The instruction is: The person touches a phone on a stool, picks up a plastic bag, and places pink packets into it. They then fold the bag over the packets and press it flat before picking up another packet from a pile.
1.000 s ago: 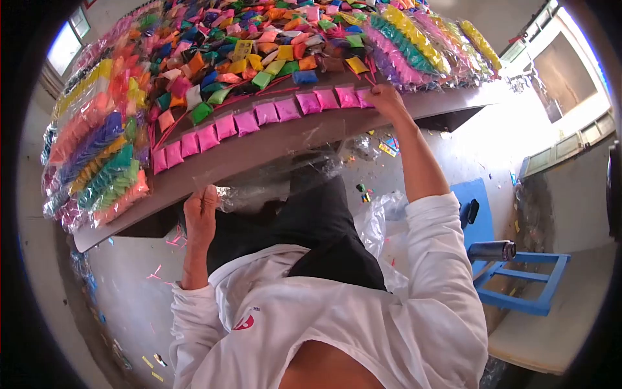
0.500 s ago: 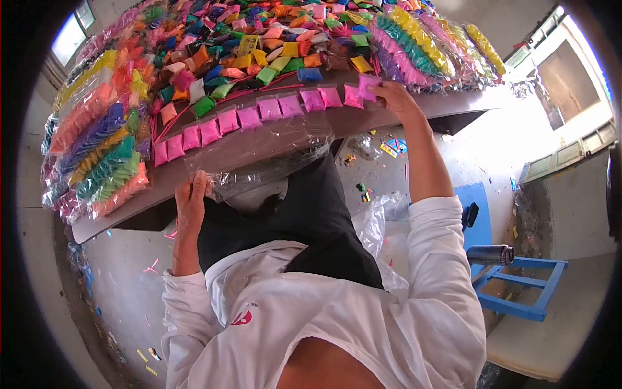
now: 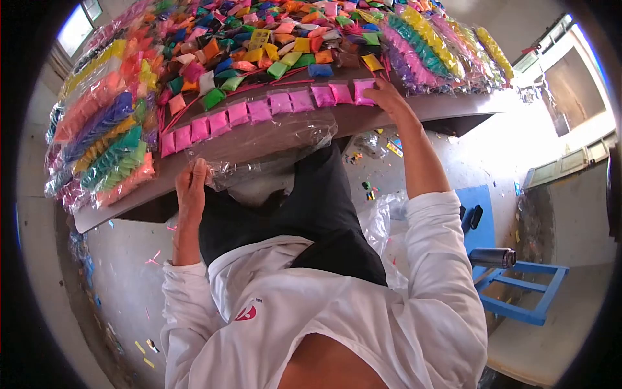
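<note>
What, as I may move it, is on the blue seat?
A black object and a dark, shiny cylinder show on the blue seat. Something dark peeks out beside the right sleeve; whatever else the sleeve covers cannot be seen.

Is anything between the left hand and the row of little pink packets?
Yes, clear plastic, pinched in the left hand, stretches along the near side of the row of pink packets. Nothing visible blocks the right hand, touching the end packet.

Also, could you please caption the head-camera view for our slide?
Left hand holding clear plastic, right hand touching the rightmost pink packet in a row on the table.
</note>
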The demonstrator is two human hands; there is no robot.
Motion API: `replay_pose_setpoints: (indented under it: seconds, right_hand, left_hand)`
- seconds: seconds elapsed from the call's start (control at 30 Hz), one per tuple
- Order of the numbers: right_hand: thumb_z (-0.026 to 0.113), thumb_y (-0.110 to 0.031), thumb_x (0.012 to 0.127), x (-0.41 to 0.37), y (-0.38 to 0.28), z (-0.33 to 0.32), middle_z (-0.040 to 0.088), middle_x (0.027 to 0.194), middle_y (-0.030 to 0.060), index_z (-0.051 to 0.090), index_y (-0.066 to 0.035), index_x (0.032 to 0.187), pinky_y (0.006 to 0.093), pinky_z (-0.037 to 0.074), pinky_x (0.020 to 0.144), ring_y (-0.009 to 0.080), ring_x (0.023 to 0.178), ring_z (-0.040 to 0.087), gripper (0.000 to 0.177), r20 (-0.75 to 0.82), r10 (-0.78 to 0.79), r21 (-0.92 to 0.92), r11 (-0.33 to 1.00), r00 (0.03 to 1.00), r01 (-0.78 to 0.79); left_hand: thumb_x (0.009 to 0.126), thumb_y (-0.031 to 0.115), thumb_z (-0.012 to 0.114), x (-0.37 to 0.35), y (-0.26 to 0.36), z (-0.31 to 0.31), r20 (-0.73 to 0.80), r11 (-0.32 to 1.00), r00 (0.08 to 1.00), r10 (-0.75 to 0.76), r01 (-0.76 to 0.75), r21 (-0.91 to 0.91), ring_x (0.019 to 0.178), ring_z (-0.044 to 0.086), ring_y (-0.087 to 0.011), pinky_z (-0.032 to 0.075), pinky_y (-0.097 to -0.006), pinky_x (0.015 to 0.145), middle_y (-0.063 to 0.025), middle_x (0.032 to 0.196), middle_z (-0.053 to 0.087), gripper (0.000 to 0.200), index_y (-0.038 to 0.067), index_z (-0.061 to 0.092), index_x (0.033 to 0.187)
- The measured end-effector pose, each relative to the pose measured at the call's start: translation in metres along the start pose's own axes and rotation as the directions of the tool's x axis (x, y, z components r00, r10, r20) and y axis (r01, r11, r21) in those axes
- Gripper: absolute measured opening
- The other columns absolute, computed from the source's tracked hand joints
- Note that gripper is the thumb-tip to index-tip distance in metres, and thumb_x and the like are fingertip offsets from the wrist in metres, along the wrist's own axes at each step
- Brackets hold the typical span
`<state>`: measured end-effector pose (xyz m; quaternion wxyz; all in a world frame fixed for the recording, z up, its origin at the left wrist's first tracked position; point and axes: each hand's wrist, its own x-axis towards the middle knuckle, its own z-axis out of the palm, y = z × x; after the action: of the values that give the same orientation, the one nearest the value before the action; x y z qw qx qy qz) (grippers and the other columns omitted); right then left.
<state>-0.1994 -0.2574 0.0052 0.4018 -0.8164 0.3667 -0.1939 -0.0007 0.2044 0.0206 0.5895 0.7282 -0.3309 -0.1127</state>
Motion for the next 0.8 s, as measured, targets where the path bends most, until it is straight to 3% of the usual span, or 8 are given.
replay_pose_setpoints:
  seconds: [0.17,0.27,0.37,0.47,0.57,0.67,0.8]
  right_hand:
    - [0.071,-0.030,0.072,-0.027,-0.026,-0.007,0.062,0.101,0.0123,0.055,0.001,0.117,0.0322,0.045,0.082,0.0212,0.093,0.058,0.058,0.038,0.005,-0.073,0.997,0.999,-0.002]
    - [0.073,-0.025,0.070,-0.036,-0.004,-0.001,0.062,0.094,0.0071,0.055,0.002,0.117,0.0309,0.047,0.070,0.0177,0.079,0.058,0.057,-0.245,-0.179,-0.029,0.984,0.953,0.178]
    - [0.071,-0.021,0.074,-0.051,-0.014,-0.008,0.062,0.096,0.0053,0.056,0.001,0.119,0.0272,0.048,0.070,0.0152,0.080,0.059,0.053,-0.201,-0.062,0.522,0.838,0.978,0.161]
    - [0.070,-0.017,0.076,-0.081,-0.058,-0.013,0.062,0.099,0.0059,0.055,0.001,0.120,0.0255,0.048,0.075,0.0138,0.085,0.060,0.050,-0.276,-0.054,0.522,0.830,0.960,0.197]
    - [0.071,-0.015,0.075,-0.118,-0.114,0.006,0.061,0.100,0.0062,0.055,0.000,0.119,0.0257,0.048,0.077,0.0135,0.088,0.059,0.049,-0.301,-0.246,0.519,0.768,0.921,0.375]
    - [0.072,-0.016,0.074,-0.140,-0.149,0.033,0.061,0.100,0.0072,0.056,0.001,0.114,0.0280,0.048,0.078,0.0142,0.088,0.059,0.047,-0.245,-0.355,0.319,0.849,0.902,0.421]
    - [0.072,-0.019,0.071,-0.149,-0.169,0.073,0.063,0.095,0.0121,0.056,0.001,0.107,0.0317,0.049,0.078,0.0196,0.087,0.062,0.044,-0.162,-0.433,0.206,0.864,0.887,0.459]
  left_hand:
    - [0.099,0.031,0.048,-0.002,-0.011,0.003,0.009,0.997,0.999,-0.047,0.047,-0.062,0.064,0.041,-0.0060,0.033,-0.0237,0.059,0.0037,0.068,0.047,0.036,0.006,0.053,0.073]
    - [0.099,0.031,0.048,-0.003,-0.017,0.001,0.013,0.997,0.999,-0.046,0.046,-0.060,0.064,0.041,-0.0059,0.033,-0.0237,0.059,0.0036,0.068,0.047,0.036,0.006,0.054,0.074]
    - [0.099,0.030,0.050,-0.003,-0.016,0.000,0.021,0.995,0.997,-0.071,0.072,-0.064,0.066,0.042,-0.0058,0.034,-0.0234,0.061,0.0041,0.071,0.048,0.033,0.007,0.055,0.076]
    - [0.098,0.031,0.050,-0.002,-0.018,0.003,0.013,0.989,0.997,-0.077,0.078,-0.128,0.066,0.042,-0.0055,0.034,-0.0235,0.061,0.0045,0.071,0.049,0.033,0.007,0.056,0.077]
    - [0.098,0.033,0.051,-0.001,-0.003,0.007,-0.003,0.996,0.999,-0.040,0.040,-0.081,0.068,0.040,-0.0050,0.033,-0.0228,0.062,0.0055,0.072,0.048,0.035,0.006,0.057,0.077]
    - [0.098,0.034,0.050,0.004,-0.003,0.012,-0.019,0.996,1.000,0.016,-0.018,-0.090,0.066,0.043,-0.0046,0.034,-0.0226,0.059,0.0044,0.072,0.051,0.037,0.003,0.060,0.080]
    - [0.098,0.036,0.051,0.008,0.000,0.018,-0.037,0.997,0.999,0.039,-0.041,-0.069,0.067,0.042,-0.0046,0.034,-0.0229,0.059,0.0040,0.072,0.051,0.039,0.002,0.060,0.081]
